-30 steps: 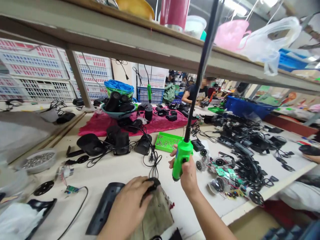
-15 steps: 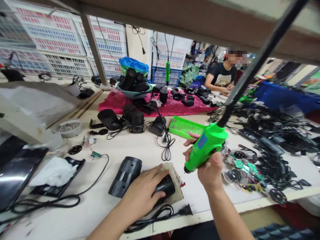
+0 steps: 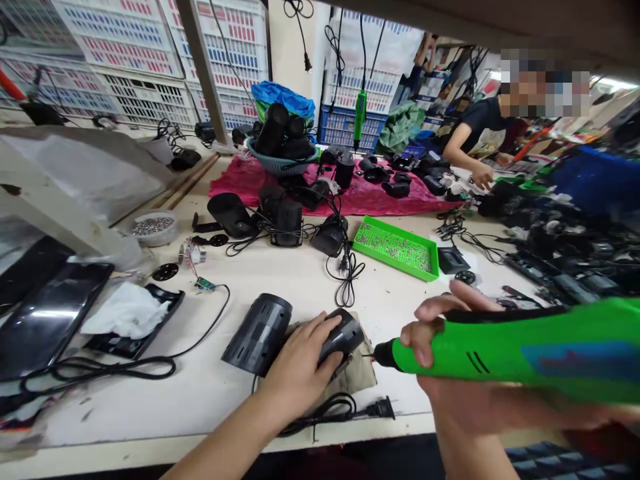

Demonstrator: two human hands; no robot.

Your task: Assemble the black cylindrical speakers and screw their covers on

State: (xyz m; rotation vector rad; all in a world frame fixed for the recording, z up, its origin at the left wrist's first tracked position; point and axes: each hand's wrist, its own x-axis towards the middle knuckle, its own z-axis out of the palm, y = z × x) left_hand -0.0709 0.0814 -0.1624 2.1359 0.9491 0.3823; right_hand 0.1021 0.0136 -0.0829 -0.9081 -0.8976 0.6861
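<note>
At lower centre of the frame, the person's left hand (image 3: 303,357) is closed over a short black plastic casing (image 3: 345,337), fingers wrapped across its top, pressing it onto a worn, stained cloth pad (image 3: 353,373) on a white workbench (image 3: 100,417). Just left of that hand, touching it, lies one larger slotted black cylinder (image 3: 257,333).

At lower right, the right hand (image 3: 440,353) grips one bright green rotary tool (image 3: 525,350) in a firm, closed hold, its body running out past the right edge. The tool's narrow black tip (image 3: 383,355) points left, just beside the casing; whether they touch is hard to tell.

One black power plug (image 3: 383,408) and its looped cord (image 3: 320,410) lie along the bench's near edge. Beyond the hands sits one green tray of small metal parts (image 3: 393,248); about four black cylinders fill a single blue-green basket (image 3: 283,163) on a crumpled red cloth (image 3: 265,183) at upper centre. A second green rotary tool (image 3: 359,120) hangs by its cord above them — and at upper right, a co-worker in a dark T-shirt (image 3: 480,127) reaches over the bench.
</note>
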